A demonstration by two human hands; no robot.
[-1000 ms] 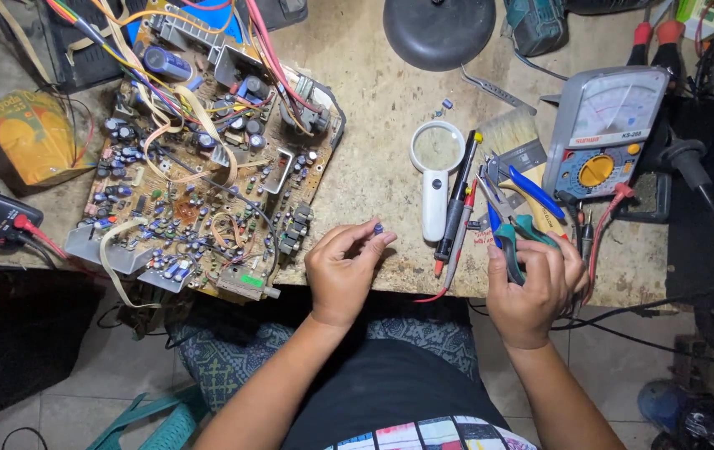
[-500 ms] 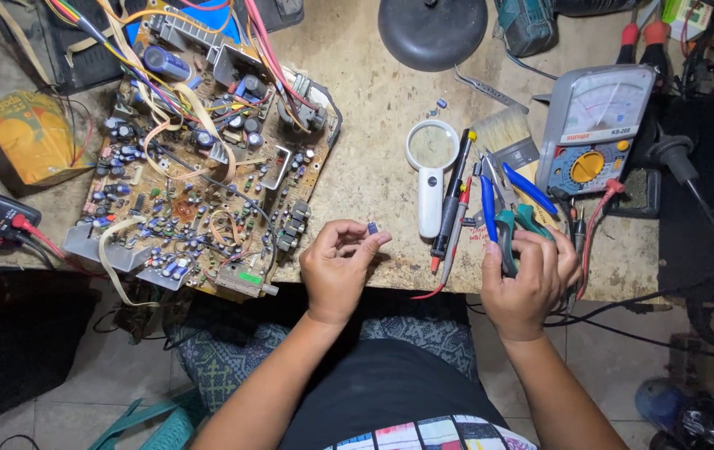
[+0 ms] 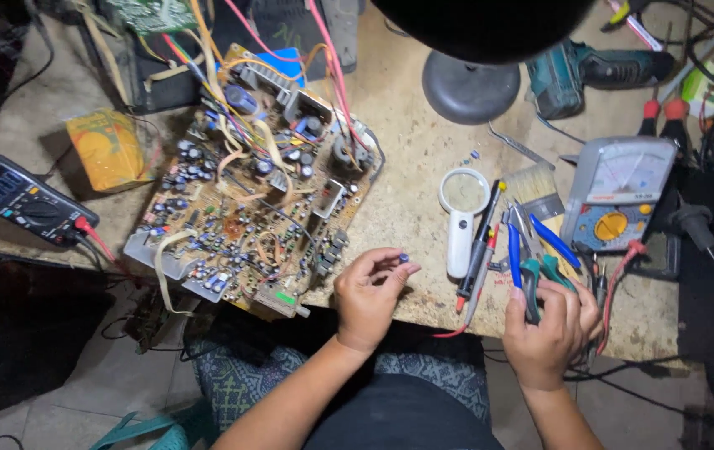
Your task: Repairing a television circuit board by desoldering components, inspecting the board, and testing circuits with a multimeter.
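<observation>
- Your two hands sit at the lower middle of the frame, at the near edge of the bench. Your left hand point(image 3: 369, 296) pinches one small dark part point(image 3: 404, 258) between thumb and fingertips, just right of the circuit board.
- Your right hand point(image 3: 547, 329) is closed around one green-handled tool point(image 3: 538, 279); its working end is lost among the other tools, so you cannot tell what kind it is.
- Just above that hand lie one pair of blue-handled pliers point(image 3: 540, 242) and one black-and-red pen-shaped tool point(image 3: 480, 242), crowded together; one white magnifying glass point(image 3: 463, 218) lies just left of them.
- One large circuit board point(image 3: 249, 208) fills the middle left, its wires running out of the top edge.
- Two meters: a grey dial one point(image 3: 619, 204) at the right, a black one point(image 3: 25, 202) at the far left, partly over the bench edge.
- One yellow packet point(image 3: 109, 150) lies upper left.
- At the top, a round lamp base point(image 3: 470, 87) stands beside a teal power tool point(image 3: 590, 75); a dark shade cuts off the top edge.
</observation>
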